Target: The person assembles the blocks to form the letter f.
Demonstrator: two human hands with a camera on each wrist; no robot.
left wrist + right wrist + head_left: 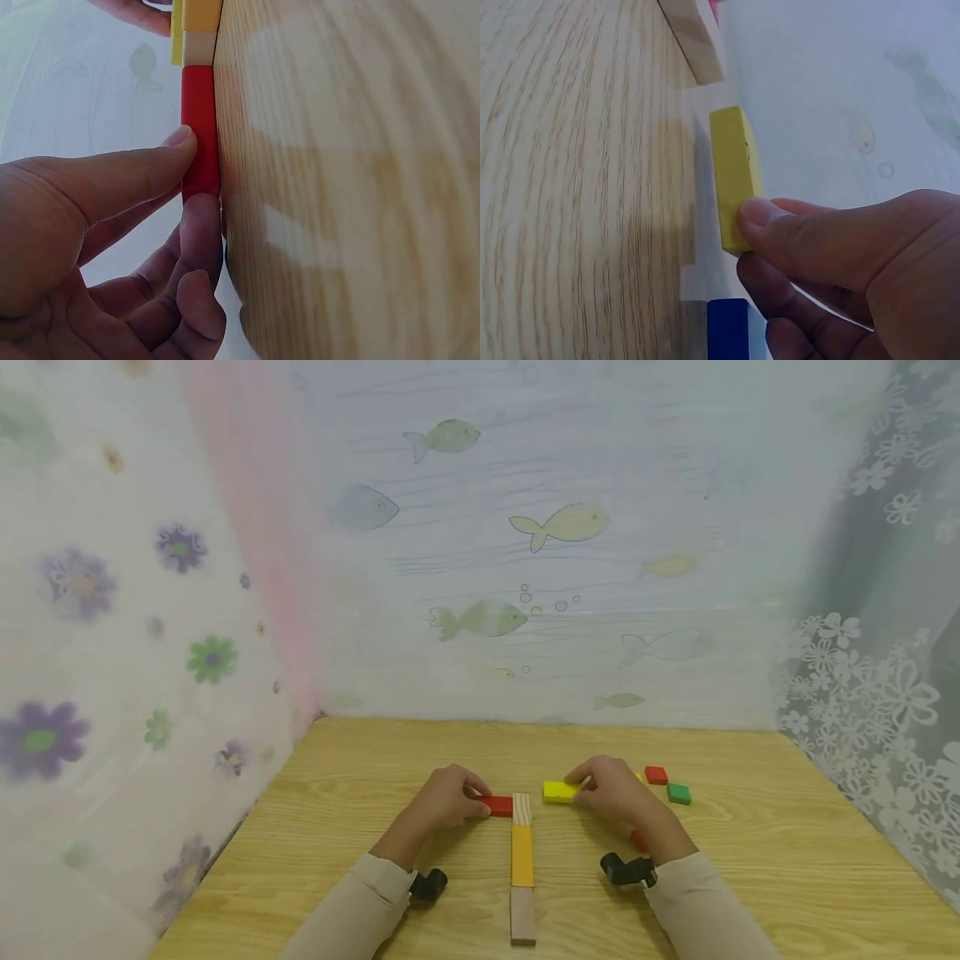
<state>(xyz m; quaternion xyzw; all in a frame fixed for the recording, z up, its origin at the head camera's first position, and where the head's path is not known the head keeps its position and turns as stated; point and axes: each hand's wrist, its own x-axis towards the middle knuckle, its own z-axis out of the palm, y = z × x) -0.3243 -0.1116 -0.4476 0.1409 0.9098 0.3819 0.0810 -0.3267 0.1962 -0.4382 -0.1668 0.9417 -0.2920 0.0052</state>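
Observation:
My left hand (448,797) pinches a red block (501,806) lying flat on the table, thumb and fingertips at its left part. The red block's right end meets a pale wooden block (521,808), the far end of a straight row. Below it in the row come an orange block (522,856) and another bare wood block (522,916). To the right of the row, my right hand (613,789) holds a yellow block (735,176) between thumb and fingers. In the right wrist view this block looks slightly raised, with a gap between it and the wooden row.
At the right lie a small red block (656,775) and a green block (678,793). Another red block (638,840) is partly hidden by my right wrist. The right wrist view has a blue block (727,330) below my hand. Patterned sheets surround the wooden table (337,860).

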